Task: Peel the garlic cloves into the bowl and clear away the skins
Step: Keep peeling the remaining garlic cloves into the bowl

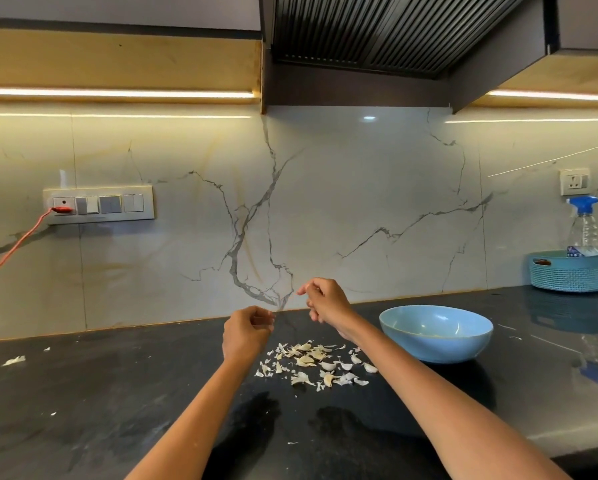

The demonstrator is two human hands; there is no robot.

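A pile of garlic cloves and papery skins lies on the black countertop, between my two forearms. A light blue bowl stands to the right of the pile; I cannot see inside it. My left hand is raised above the pile with its fingers curled round something small, probably a garlic clove, mostly hidden. My right hand is held higher and a little to the right, thumb and fingers pinched together; whether it holds a bit of skin is too small to tell.
Stray skin scraps lie at the far left of the counter. A teal basket with a spray bottle stands at the back right. A red cable runs from the wall switch panel. The marble backsplash rises behind.
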